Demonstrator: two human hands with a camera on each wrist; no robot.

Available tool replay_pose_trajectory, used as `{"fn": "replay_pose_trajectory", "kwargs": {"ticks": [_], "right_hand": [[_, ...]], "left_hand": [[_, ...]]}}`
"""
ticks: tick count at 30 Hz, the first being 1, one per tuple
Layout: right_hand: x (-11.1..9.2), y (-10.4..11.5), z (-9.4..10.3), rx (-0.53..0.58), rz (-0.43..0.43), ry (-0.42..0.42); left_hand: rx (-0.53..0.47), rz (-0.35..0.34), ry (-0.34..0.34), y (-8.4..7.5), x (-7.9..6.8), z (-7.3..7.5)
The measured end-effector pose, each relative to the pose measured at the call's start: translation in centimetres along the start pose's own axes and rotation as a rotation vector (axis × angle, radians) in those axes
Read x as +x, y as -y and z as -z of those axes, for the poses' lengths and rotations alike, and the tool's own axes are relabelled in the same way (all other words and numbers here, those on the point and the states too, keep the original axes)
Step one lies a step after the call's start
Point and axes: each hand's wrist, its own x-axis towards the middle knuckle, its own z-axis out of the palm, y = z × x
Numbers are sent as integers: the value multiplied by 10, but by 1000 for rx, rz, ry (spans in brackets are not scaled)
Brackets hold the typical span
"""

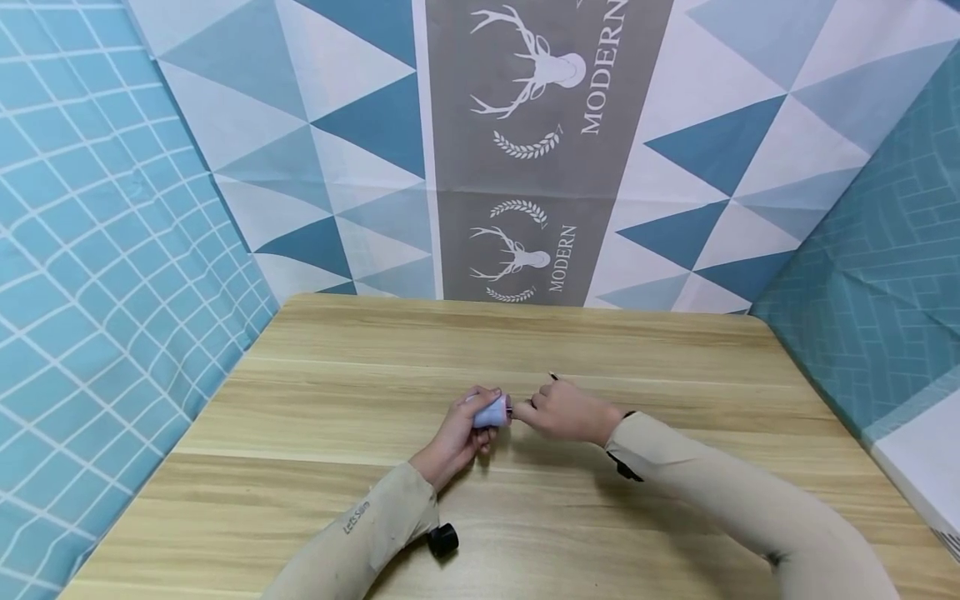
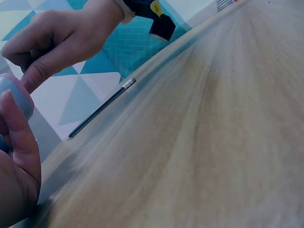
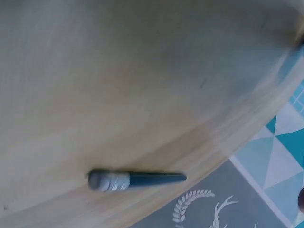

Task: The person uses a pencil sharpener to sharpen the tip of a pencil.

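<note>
My left hand grips a small light-blue cylinder with a pink rim, thumb over its top, held just above the table. The rim end faces right, where a thin dark detail shows. At that end is my right hand, its other fingers curled and one digit reaching to the rim. In the left wrist view, that right hand touches the pink rim of the cylinder; whether it pinches anything is hidden. A dark pencil with a silver ferrule lies on the table beyond the right hand.
The wooden table spreads around both hands, its far edge meeting a patterned cloth backdrop. Blue gridded cloth hangs on the left and teal cloth on the right. A white object stands at the right edge.
</note>
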Motion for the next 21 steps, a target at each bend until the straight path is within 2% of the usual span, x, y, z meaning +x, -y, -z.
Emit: {"fn": "replay_pose_trajectory", "kwargs": {"ticks": [4,10,12,15,17,19,21], "right_hand": [[4,8,4,315,-212,71],[17,12,20,834,-662,238],[21,8,23,1046,-826,309],[23,1,22,1419,-1070,390],[22,-4,22,1637,-1206,465],[21,-7,21,1778,-1268,564],[20,-11,22,1864,-1288,678]], "left_hand": [[8,3,-2,-1,0,1],[21,10,7,-2,-1,0],[17,12,3,-2,-1,0],[13,10,0,0,0,0],[16,7,0,0,-1,0],[25,1,7,1,-2,-1],[33,2,14,2,-3,-2]]}}
